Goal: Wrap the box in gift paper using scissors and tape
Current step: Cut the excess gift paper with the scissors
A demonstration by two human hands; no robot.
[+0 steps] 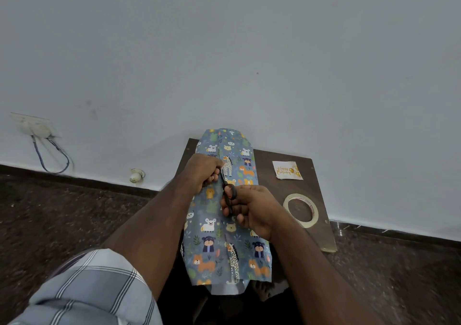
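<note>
Fingers [230, 210] of the right hand [252, 210] are curled through the loops of the black-handled scissors [228, 195], blades pointing away from the person along the middle seam of the paper. The left hand [203, 172] has its fingers curled down too, pinching what looks like a bit of paper or tape right at the blade tips; I can't tell which from here.

The box itself is completely hidden inside the blue gift paper printed with cartoon animals [217, 237], so it's one long wrapped bundle lying lengthwise on the dark brown wooden bench [321, 215], far end up against the pale wall [224, 50] and near end hanging off toward the person's lap. Loose paper sticks out at both ends, so the end folds don't look done yet.

Handling-wise, my guess: the paper is thin, a bit glossy and slippery, and creases or tears easily wherever it isn't backed by the box. The bundle itself looks light. I'd press down on the stiff flat top where the box supports the paper, and keep the overhanging ends alone until it's time to fold them. Near the seam, hold the overlap flat so it doesn't spring open.

The roll of beige tape [300, 211] sits on the bench just beside the right wrist, and a small white "Happy Birthday" card [287, 170] lies further back.
</note>
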